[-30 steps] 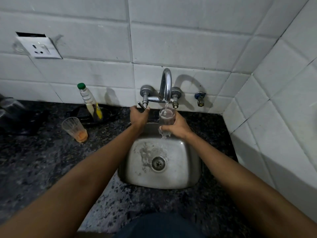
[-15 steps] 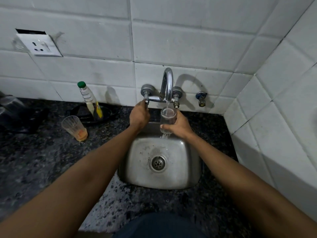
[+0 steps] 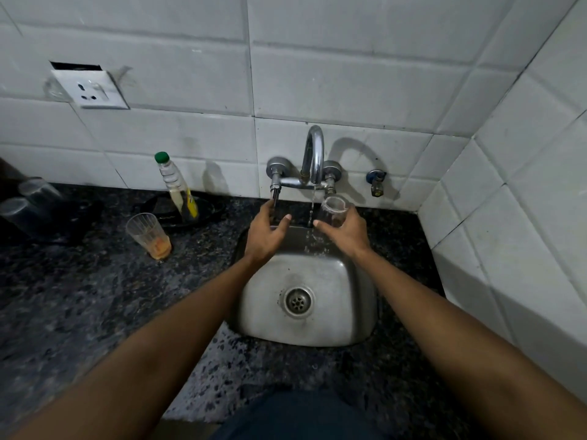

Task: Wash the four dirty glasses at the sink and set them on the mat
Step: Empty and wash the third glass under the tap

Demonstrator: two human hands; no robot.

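My right hand (image 3: 347,235) grips a clear glass (image 3: 333,210) over the back of the steel sink (image 3: 346,312), just right of the thin water stream (image 3: 311,217) that falls from the tap spout (image 3: 313,154). My left hand (image 3: 265,236) is under the left tap lever (image 3: 274,195); its fingers touch the lever and the thumb is spread apart. A dirty glass (image 3: 149,236) with orange residue stands on the counter to the left. At the far left edge, two upturned glasses (image 3: 30,198) rest on a dark mat (image 3: 79,223).
A green-capped bottle (image 3: 176,188) leans in a black dish (image 3: 203,214) against the wall. A wall socket (image 3: 92,90) hangs upper left. A small valve (image 3: 377,182) sits right of the tap. Tiled wall closes the right side. Dark speckled counter (image 3: 95,296) surrounds the sink.
My right hand has shifted the glass to the right, out from under the stream. My left hand has slipped down from gripping the tap lever and opened.
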